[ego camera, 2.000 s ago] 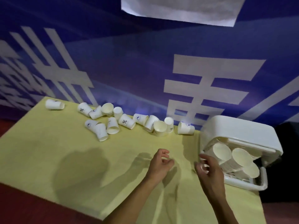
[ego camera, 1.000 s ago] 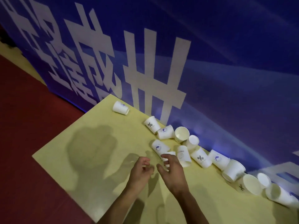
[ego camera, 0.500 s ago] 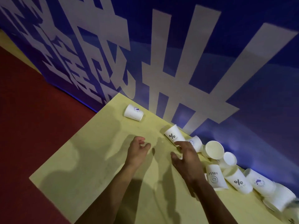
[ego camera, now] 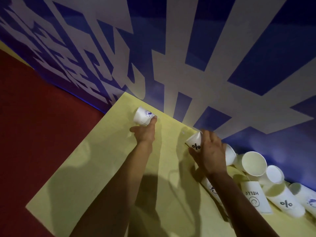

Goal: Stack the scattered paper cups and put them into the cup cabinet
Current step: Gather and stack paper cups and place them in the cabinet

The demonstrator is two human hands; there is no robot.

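My left hand [ego camera: 145, 133] grips a lone white paper cup with a blue round logo [ego camera: 142, 115], lying on its side near the table's far left corner. My right hand [ego camera: 210, 151] closes around another white cup marked with a percent sign [ego camera: 194, 143], lying by the wall. To the right, several more white paper cups [ego camera: 254, 163] lie scattered along the wall, one printed HELLO [ego camera: 256, 199] and one with a percent sign [ego camera: 285, 203]. The cup cabinet is out of view.
The yellow table [ego camera: 95, 168] ends at a left edge over a dark red floor [ego camera: 34, 134]. A blue wall banner with large white characters [ego camera: 188, 65] rises right behind the cups.
Both hands reached forward: the left one moved to the far lone cup and took hold of it, the right one closed on the percent-sign cup. The view shifted left, away from the cabinet.
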